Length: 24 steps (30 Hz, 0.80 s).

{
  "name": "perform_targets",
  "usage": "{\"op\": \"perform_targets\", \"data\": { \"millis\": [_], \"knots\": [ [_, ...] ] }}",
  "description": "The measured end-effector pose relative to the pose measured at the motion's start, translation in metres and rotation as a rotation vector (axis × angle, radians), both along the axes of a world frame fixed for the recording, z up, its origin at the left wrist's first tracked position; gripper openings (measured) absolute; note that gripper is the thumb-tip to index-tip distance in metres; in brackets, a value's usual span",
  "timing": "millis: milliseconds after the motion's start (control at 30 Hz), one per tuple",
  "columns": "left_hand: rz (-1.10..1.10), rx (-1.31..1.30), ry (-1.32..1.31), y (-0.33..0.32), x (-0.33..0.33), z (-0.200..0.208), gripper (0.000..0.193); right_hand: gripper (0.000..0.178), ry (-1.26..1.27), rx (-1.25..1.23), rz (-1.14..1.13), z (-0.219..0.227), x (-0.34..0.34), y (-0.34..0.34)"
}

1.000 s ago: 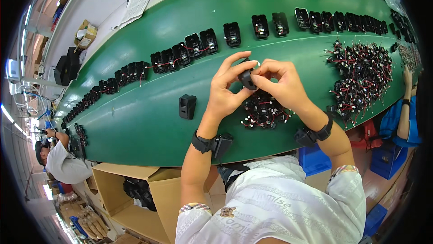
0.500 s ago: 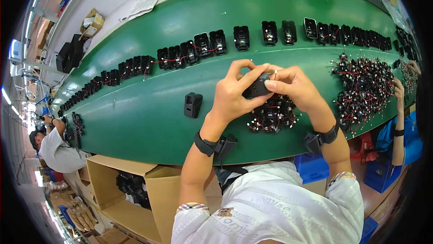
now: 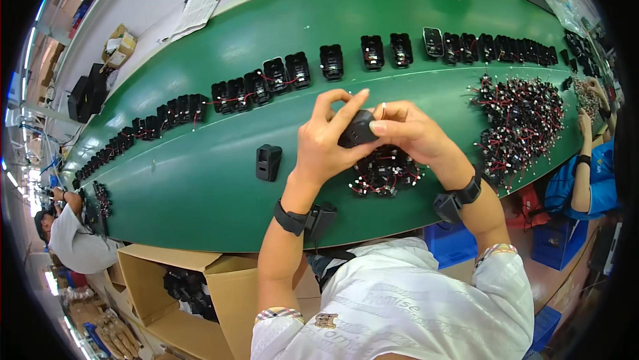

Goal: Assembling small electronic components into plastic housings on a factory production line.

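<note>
Between my hands, above the green table, is a small black plastic housing (image 3: 358,128). My left hand (image 3: 324,135) grips it from the left, thumb below and fingers over its far side. My right hand (image 3: 411,132) is closed at its right end, thumb against the housing; a small pale tip shows by the fingers, and I cannot make out what it belongs to. Under my hands lies a small heap of black parts with red wires (image 3: 389,172). Another black housing (image 3: 268,162) stands on the table left of my left hand.
A long row of open black housings (image 3: 331,62) curves across the table (image 3: 193,187). A large pile of wired parts (image 3: 521,127) lies to the right, near a co-worker's hand (image 3: 584,124). Another person (image 3: 76,233) works at far left. An open cardboard box (image 3: 229,293) stands below the near edge.
The whole view has shifted, so the table and row appear further left. My hands keep hold of the housing; the right fingers have shifted slightly at its end.
</note>
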<state>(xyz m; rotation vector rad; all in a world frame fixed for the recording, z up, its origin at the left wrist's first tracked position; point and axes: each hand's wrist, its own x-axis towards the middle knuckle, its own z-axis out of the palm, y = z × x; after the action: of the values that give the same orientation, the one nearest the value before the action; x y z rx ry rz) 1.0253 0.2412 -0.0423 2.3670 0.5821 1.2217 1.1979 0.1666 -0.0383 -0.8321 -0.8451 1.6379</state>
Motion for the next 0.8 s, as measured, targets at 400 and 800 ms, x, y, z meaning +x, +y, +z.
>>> {"op": "perform_targets", "data": {
  "millis": [400, 800],
  "knots": [
    [0.223, 0.079, 0.174, 0.022, -0.007, -0.028, 0.023, 0.019, -1.441, 0.752, -0.384, 0.028, 0.055, 0.069],
    [0.212, 0.031, 0.163, 0.026, -0.009, -0.035, 0.016, 0.022, -1.75, 0.835, -0.304, -0.019, 0.044, 0.11]
  ]
}}
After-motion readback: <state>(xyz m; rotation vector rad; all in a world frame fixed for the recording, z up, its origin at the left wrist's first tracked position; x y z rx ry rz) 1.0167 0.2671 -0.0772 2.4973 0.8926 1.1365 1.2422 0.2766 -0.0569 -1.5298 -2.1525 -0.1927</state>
